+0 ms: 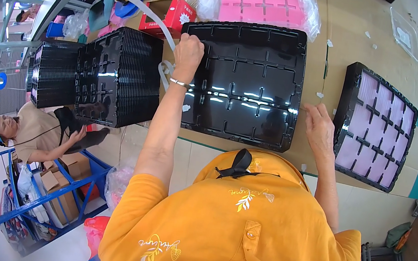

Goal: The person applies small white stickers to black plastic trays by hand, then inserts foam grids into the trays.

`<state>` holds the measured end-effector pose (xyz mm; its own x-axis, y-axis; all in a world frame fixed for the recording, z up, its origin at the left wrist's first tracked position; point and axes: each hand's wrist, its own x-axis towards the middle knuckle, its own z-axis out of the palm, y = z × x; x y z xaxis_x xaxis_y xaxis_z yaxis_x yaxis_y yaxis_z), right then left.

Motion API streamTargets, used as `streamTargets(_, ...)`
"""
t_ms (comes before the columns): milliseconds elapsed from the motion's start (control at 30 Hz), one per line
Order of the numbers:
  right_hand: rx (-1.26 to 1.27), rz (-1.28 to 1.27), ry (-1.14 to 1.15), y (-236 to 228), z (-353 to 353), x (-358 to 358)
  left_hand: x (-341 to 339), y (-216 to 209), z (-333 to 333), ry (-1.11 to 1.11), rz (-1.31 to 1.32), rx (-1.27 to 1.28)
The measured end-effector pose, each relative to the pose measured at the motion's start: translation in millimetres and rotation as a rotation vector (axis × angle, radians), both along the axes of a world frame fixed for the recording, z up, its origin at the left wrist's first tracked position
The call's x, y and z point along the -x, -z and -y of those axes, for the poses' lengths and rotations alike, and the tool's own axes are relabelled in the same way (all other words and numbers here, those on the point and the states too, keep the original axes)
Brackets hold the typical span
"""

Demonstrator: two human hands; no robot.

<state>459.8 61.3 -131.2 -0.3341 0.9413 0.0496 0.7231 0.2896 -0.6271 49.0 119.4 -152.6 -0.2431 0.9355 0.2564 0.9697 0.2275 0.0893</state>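
A shiny black plastic tray [227,117] with molded cross-shaped ridges lies in front of me. At its upper left edge is my left hand [188,53], closed; its fingertips hide whatever they grip. A long white strip [148,11] with a notched part at its far end runs down to this hand, and a curl of white strip shows beside the wrist. My right hand [320,130] is by the tray's right edge, fingers loosely bent and slightly apart, with nothing visible in them. I cannot tell whether its fingertips touch the tray.
Stacked black trays [125,77] stand at the left. A black tray with pale pink compartments [377,128] lies right. Beyond are pink trays in clear plastic [261,0], a red box [177,18] and a clear lid [404,35]. A person [41,132] is beside a blue cart [76,186].
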Motion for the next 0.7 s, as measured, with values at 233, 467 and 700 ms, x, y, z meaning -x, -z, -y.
streamTargets(233,-0.005,0.012,0.003,2,0,-5,13,-2,5,-0.128,0.167,0.005)
streamTargets(467,-0.010,0.013,-0.005,3,2,-3,33,2,11,-0.132,0.359,-0.132)
streamTargets(700,-0.017,0.014,-0.023,0,3,3,6,4,-3,-0.177,0.196,-0.045)
